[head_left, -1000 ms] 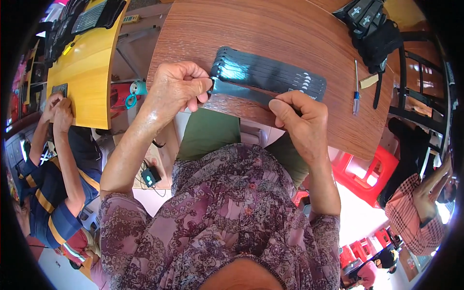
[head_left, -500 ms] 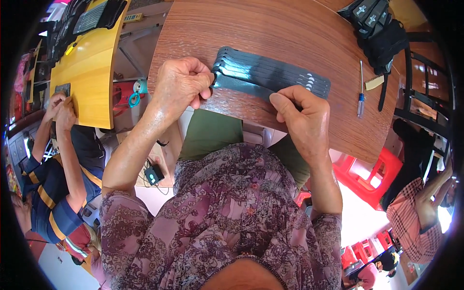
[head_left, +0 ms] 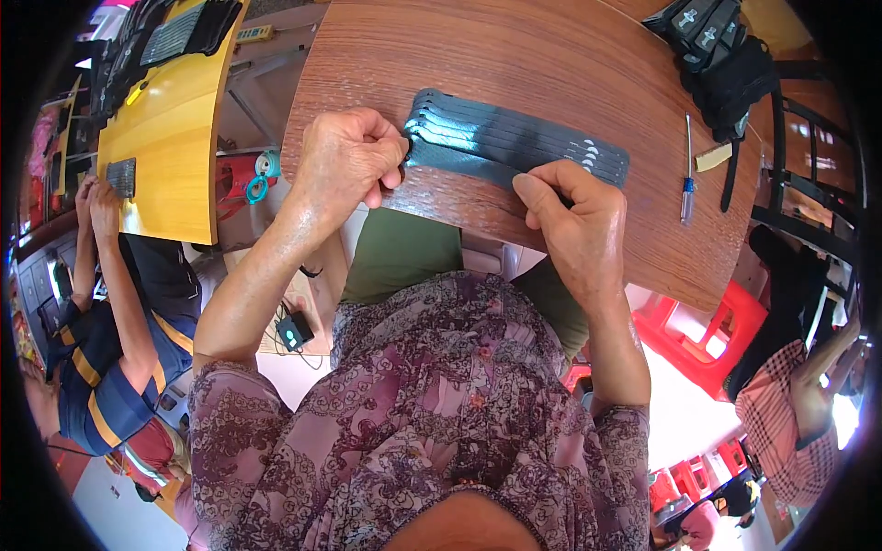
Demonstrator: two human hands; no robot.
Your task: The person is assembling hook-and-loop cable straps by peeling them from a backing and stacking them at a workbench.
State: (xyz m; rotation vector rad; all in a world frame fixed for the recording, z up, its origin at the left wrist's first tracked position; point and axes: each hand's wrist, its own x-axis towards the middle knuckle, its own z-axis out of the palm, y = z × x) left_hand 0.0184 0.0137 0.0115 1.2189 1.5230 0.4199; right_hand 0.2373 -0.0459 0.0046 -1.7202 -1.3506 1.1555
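Note:
On the brown wooden table [head_left: 386,46] lies a row of overlapping dark, glossy strips [head_left: 524,130], with pale curved marks towards their right ends. The strip nearest me [head_left: 459,164] is held at both sides. My left hand [head_left: 344,156] pinches its left end between thumb and fingers. Farther along its near edge, my right hand [head_left: 583,216] grips it with thumb and forefinger, the other fingers curled under. My fingers hide both gripped parts, and the right hand covers some of the strip's right side.
A screwdriver [head_left: 687,184], a tan block [head_left: 713,158] and bundled black straps [head_left: 726,87] lie at the table's right. Red stools [head_left: 703,340] stand below. At left, a co-worker's hands [head_left: 99,202] are beside a yellow table [head_left: 175,156] with a small dark stack [head_left: 121,178].
My hands have barely moved and keep hold of the strip. At the left, the co-worker's hands have shifted left, uncovering more of the small dark stack.

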